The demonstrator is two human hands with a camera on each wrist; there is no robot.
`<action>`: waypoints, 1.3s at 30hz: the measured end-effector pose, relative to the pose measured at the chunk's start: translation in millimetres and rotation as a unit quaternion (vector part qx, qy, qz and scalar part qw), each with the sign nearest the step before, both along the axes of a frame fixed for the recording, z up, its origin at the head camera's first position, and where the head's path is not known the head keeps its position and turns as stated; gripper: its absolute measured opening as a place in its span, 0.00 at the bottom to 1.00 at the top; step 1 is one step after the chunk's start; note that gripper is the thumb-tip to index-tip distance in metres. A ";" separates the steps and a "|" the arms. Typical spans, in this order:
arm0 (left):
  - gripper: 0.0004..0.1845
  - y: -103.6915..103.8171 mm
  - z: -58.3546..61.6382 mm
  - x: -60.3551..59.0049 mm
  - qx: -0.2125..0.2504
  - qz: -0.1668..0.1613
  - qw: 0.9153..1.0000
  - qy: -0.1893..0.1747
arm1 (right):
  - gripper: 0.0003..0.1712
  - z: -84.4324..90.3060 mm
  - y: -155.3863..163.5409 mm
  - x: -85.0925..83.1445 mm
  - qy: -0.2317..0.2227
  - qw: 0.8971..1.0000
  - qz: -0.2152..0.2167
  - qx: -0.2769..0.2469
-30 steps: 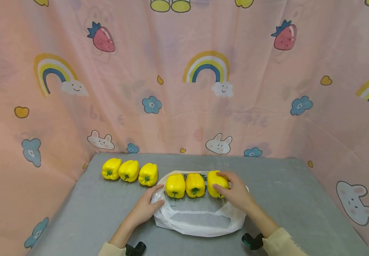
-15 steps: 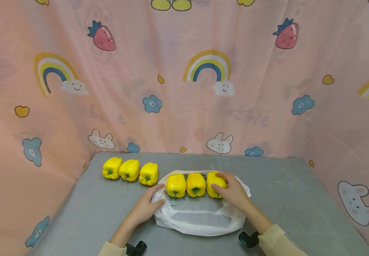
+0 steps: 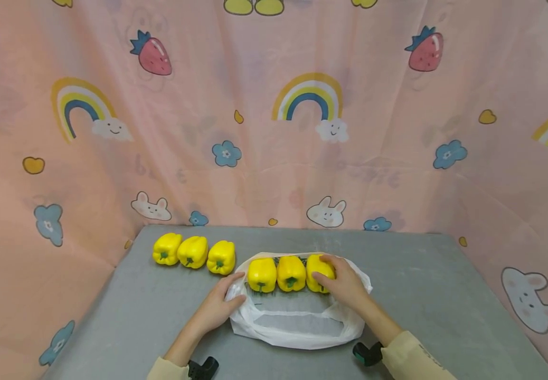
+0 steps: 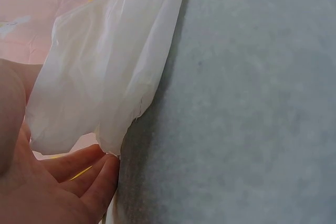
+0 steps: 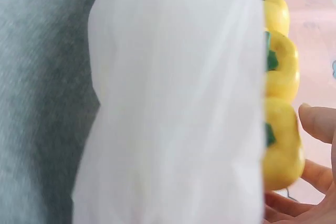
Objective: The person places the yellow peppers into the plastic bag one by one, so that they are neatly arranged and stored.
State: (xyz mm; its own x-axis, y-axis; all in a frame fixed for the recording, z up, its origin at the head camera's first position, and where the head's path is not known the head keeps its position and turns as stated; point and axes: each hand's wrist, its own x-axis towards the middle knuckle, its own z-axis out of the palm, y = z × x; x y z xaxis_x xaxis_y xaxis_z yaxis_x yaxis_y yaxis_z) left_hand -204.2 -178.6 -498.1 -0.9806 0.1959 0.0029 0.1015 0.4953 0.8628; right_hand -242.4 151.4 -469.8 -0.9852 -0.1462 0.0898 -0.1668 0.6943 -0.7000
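Observation:
A white plastic bag (image 3: 298,338) lies on the grey table with its handles toward the front. My left hand (image 3: 217,306) holds the bag's left side, its thumb and fingers apart along the edge; in the left wrist view the fingertips (image 4: 107,169) meet the white plastic. Three yellow bell peppers stand in a row at the bag's mouth: a left one (image 3: 262,275), a middle one (image 3: 291,274) and a right one (image 3: 317,279). My right hand (image 3: 347,285) grips the right pepper, fingers behind it and thumb across its front. In the right wrist view the bag hides part of that pepper (image 5: 283,145).
Three more yellow bell peppers (image 3: 193,252) sit in a row at the back left of the table (image 3: 407,295). Behind the table hangs a pink curtain (image 3: 374,174) with printed rainbows and rabbits. Both wrists carry a dark camera (image 3: 368,353).
My right hand has shifted the right pepper slightly left, up close to the middle one. The left hand and the other peppers look unchanged.

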 end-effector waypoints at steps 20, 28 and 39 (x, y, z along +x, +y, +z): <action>0.30 -0.4 -1.7 0.2 -0.003 0.005 1.000 0.008 | 0.22 40.7 29.3 31.2 0.095 0.994 0.017 -0.048; 0.29 0.6 -1.3 -0.7 -0.003 0.004 1.000 0.005 | 0.19 44.3 44.6 40.4 0.159 0.986 0.010 -0.045; 0.29 0.8 0.8 -0.4 0.000 0.009 1.000 -0.001 | 0.23 27.4 68.2 33.8 0.134 0.991 -0.007 -0.021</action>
State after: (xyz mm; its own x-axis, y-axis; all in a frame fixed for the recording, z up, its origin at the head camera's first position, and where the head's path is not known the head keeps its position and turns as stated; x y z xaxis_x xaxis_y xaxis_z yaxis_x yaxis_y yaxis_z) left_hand -204.6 -177.8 -497.4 -0.9838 0.1791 0.0003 0.0907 0.4968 0.8631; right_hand -208.6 219.6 -442.4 -0.9268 -0.1229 0.3548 -0.3413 0.6697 -0.6596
